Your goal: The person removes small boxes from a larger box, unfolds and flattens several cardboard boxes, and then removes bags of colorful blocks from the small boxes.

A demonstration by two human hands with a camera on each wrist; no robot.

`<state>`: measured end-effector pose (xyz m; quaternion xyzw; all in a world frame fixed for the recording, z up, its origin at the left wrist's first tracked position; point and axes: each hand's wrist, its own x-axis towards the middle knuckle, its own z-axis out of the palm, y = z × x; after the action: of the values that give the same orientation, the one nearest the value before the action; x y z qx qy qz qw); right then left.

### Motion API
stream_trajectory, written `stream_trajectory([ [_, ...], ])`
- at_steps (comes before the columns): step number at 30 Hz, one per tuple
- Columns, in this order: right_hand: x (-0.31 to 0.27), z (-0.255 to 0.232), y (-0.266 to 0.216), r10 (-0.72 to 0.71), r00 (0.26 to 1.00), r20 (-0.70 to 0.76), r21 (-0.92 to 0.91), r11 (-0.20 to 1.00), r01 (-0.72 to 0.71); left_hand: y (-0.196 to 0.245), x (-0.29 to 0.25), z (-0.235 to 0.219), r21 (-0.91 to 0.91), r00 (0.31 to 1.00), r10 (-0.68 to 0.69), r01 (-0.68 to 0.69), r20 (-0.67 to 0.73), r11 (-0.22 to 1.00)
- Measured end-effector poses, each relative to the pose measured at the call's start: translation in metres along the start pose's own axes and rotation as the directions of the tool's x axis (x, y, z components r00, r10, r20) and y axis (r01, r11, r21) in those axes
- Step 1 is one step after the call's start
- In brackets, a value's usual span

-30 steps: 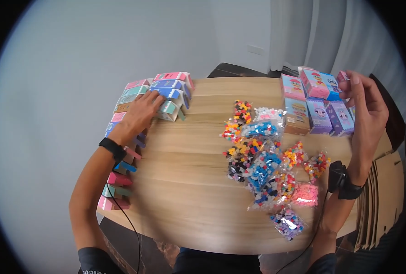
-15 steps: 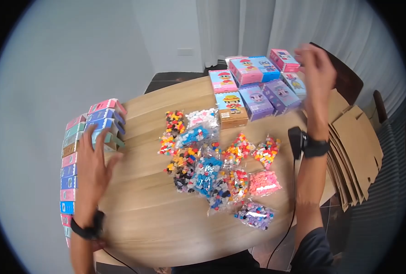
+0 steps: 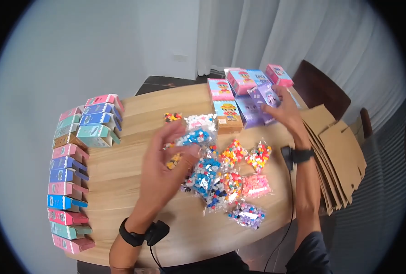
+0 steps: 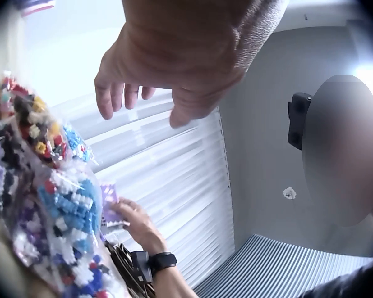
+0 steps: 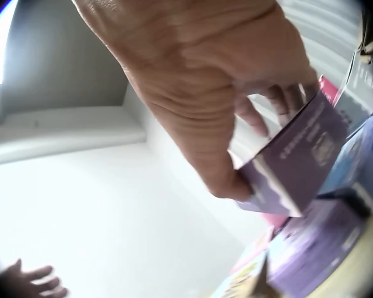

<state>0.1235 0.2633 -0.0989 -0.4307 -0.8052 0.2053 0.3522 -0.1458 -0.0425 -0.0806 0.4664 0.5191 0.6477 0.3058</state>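
My right hand [image 3: 286,112] grips a small purple box [image 3: 263,94] between thumb and fingers, lifted and tilted over the other closed boxes at the back right. In the right wrist view, the thumb presses one end of this purple box [image 5: 301,155] and the fingers reach round its far side. My left hand [image 3: 164,162] hovers with loosely bent fingers over the left part of the plastic bags of coloured building bricks [image 3: 205,176], holding nothing. The left wrist view shows that hand [image 4: 180,56] in the air beside the bags [image 4: 74,205].
Two columns of open-flapped boxes [image 3: 66,176] line the table's left edge. Closed boxes, among them a brown-based one [image 3: 229,116] and a pink one [image 3: 278,75], stand at the back right. Flattened cardboard [image 3: 337,155] leans at the right, near a dark chair [image 3: 324,84].
My left hand has left the open boxes and moved right, over the brick bags. The right hand has come down onto the closed boxes and picked up a purple one. The view has turned right.
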Motion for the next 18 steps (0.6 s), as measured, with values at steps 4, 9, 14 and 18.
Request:
stream_trajectory([
  [4,-0.057,0.02,-0.124,-0.218,0.964,0.15,0.868,0.496,-0.023,0.0,-0.004,0.006,-0.066,0.998,-0.019,0.024,0.065,0.998],
  [9,-0.098,0.049,-0.184,-0.491,0.782,0.384,0.867,0.484,-0.122,0.009,0.003,-0.005,-0.246,0.986,0.058,-0.019,0.154,0.969],
  [14,-0.087,0.023,-0.204,-0.474,0.783,0.402,0.902,0.351,-0.251,0.019,0.008,-0.028,0.558,0.919,0.362,-0.386,0.159,0.735],
  [18,-0.098,0.042,-0.213,-0.39,0.866,0.312,0.623,0.772,0.124,0.017,0.007,-0.025,0.68,0.882,0.429,-0.438,0.197,0.588],
])
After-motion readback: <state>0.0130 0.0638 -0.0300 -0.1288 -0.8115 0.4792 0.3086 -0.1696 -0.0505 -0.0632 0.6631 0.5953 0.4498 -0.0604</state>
